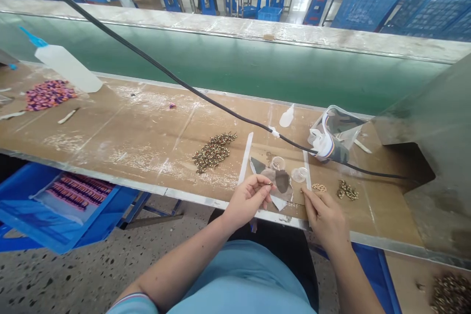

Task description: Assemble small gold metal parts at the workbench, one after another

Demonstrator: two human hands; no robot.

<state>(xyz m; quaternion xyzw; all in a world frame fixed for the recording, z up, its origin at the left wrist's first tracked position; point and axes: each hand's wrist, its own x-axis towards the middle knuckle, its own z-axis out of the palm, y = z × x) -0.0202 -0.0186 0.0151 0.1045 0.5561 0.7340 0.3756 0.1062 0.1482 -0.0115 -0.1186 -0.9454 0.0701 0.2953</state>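
Blue shirt (243,279); hands (247,199) (327,216) beyond, left pinching tiny piece (271,184), axis indistinct.

At the left side of the stained sheet (282,181), the left hand (250,197) pinches a small dark piece (271,184), while right of the sheet sit the right hand (327,213) and clear bag (344,130), and left of it a brown-gold heap (213,153).

Left hand (250,197) in a pinch, right hand (328,217) likewise, bare forearms (191,261) angled inward
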